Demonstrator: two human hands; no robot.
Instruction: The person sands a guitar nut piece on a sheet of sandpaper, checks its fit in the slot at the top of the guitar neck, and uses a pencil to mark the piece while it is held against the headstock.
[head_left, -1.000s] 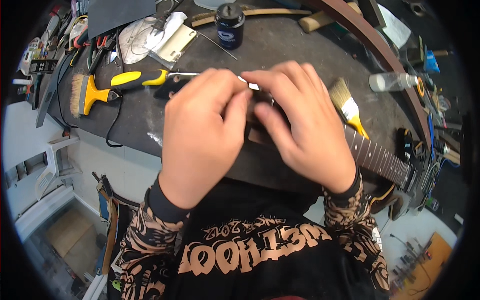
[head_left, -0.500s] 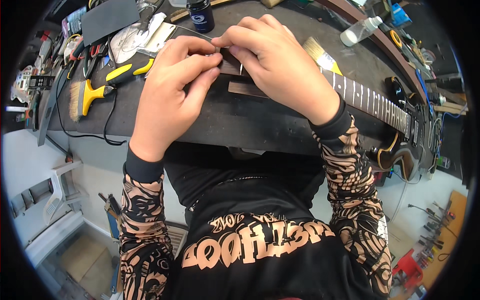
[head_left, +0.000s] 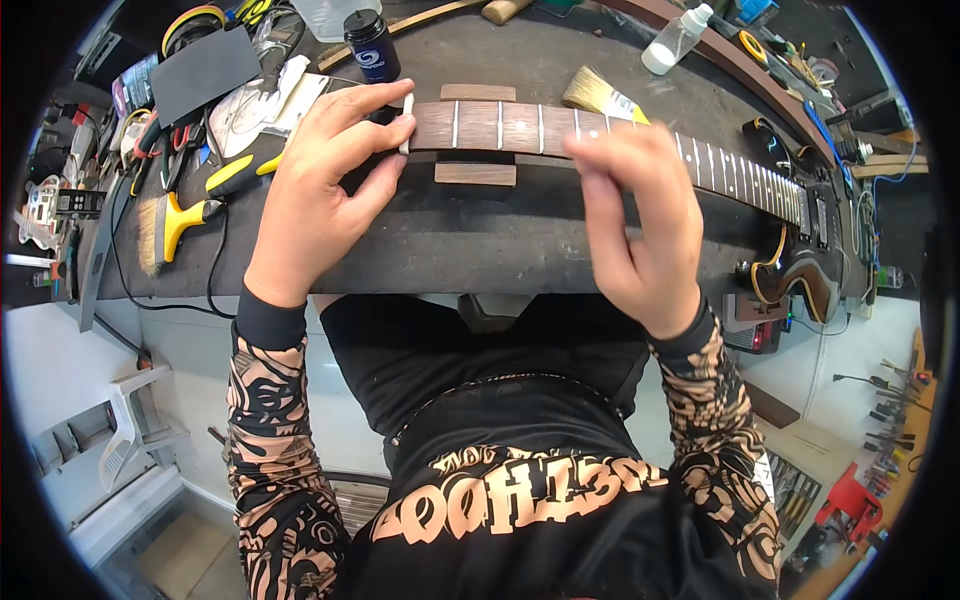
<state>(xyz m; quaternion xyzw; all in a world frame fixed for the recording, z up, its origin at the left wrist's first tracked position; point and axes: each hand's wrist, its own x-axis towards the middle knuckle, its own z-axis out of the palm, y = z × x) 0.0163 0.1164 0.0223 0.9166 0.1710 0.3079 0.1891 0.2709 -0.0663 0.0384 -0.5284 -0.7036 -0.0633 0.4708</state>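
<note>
A dark fretboard with pale frets and dots belongs to the guitar neck (head_left: 520,127), which runs along the bench to a dark guitar body (head_left: 815,285) at the right. At the neck's left end, my left hand (head_left: 330,175) pinches the white guitar nut (head_left: 408,118) between thumb and fingertips. My right hand (head_left: 645,215) hovers over the middle of the neck, slightly blurred, its fingers curled and thumb tip close to the index fingertip. Anything between those tips is too small to make out. Under the neck, a wooden support block (head_left: 475,174) sticks out on both sides.
Beyond the neck lie a paintbrush (head_left: 605,95) and a clear spray bottle (head_left: 675,40). A dark blue jar (head_left: 371,46) stands past my left hand. Another brush (head_left: 170,225), a yellow-and-black tool (head_left: 230,175), pliers (head_left: 180,145) and a black cable (head_left: 215,260) lie at the left.
My right hand has left the neck's left end and moved right, uncovering the fretboard. My left hand stays pinched at that end. The view has shifted slightly.
</note>
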